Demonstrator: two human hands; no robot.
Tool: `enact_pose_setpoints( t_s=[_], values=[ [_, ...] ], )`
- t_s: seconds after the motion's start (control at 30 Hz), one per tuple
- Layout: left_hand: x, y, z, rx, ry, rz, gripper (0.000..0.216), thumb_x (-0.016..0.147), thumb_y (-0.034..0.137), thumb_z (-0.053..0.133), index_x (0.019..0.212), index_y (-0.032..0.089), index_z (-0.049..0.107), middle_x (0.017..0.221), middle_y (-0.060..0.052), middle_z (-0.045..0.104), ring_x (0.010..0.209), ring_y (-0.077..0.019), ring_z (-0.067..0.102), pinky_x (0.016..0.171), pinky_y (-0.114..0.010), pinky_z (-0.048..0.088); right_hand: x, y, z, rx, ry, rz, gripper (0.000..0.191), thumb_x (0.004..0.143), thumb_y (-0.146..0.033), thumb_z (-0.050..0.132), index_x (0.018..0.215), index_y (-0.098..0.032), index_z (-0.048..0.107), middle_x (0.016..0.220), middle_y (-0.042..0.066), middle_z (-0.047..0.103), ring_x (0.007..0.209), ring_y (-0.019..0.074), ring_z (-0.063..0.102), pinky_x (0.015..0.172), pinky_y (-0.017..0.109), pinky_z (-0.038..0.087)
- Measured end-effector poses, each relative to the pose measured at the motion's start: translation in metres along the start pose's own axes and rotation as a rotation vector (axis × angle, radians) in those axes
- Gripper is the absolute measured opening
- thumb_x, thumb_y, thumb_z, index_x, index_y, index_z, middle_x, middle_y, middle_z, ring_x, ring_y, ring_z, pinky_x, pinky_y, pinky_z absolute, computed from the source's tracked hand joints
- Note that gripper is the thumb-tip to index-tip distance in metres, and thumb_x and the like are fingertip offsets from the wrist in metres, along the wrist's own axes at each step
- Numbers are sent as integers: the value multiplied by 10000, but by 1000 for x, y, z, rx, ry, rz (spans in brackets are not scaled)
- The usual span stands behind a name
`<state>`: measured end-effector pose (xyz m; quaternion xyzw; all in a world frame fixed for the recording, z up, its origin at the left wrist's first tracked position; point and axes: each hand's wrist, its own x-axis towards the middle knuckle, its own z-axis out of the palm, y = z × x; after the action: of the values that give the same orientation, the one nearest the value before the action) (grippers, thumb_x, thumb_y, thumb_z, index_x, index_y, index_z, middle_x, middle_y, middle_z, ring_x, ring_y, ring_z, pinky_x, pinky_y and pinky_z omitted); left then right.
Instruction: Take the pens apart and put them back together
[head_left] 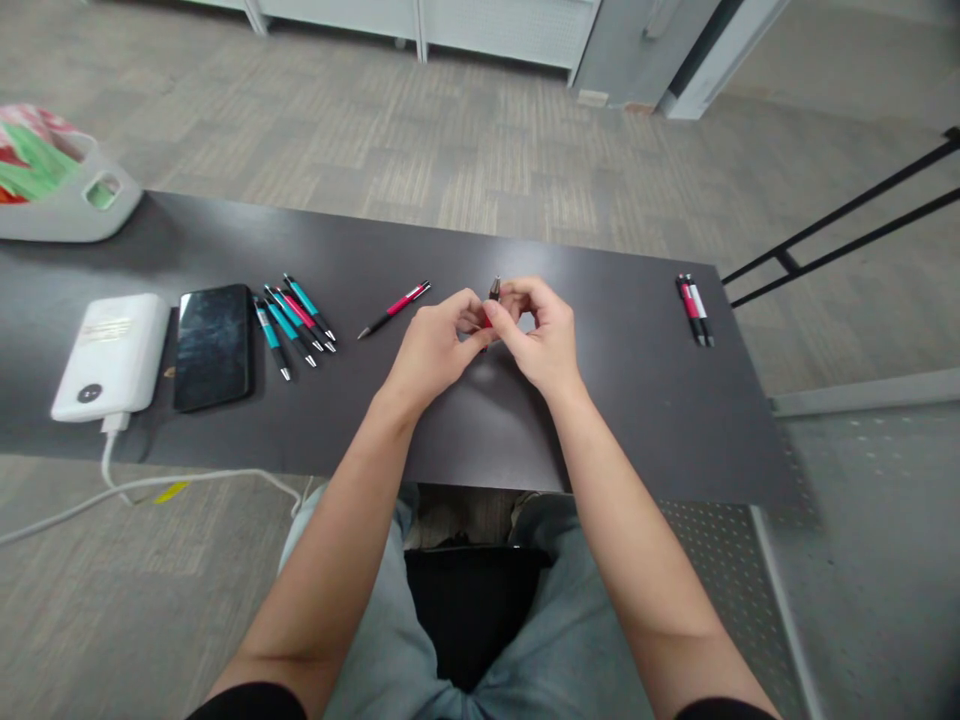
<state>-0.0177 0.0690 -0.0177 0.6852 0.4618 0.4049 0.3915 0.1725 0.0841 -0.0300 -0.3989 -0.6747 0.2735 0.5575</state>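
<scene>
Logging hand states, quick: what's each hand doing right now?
Left hand: closed, fingers on a red-and-black pen.
Right hand: closed, thumb and fingers holding the same pen.

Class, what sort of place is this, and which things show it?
Probably an office or workroom: grey carpet, a long dark table with pens on it, and pale furniture beyond.

Left hand (pixel 439 340), right hand (pixel 546 335), pen (pixel 494 291) held between them, dark table (pixel 637 400)
</scene>
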Motion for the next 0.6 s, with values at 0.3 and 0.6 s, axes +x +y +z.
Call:
enact_pose_setpoints(
  t_s=[0.3,0.6],
  values=[
    [0,-2,-1,-60,-51,31,304,979,434,932,1183,260,789,1179,-74,942,1123,-295,902,1100,-440,703,0,2,-9,25,89,30,304,1058,-548,872,1054,-310,684,832,-51,645,708,166,611,764,359,602],
    [7,-18,-20,83,195,-53,750,856,512,1013,1502,245,744,1531,-147,812,1019,-250,855,935,-410,718,8,17,-53,98,333,93,575,953,-794,913,1028,-335,575,920,-21,705,878,238,840,772,380,647]
  ],
)
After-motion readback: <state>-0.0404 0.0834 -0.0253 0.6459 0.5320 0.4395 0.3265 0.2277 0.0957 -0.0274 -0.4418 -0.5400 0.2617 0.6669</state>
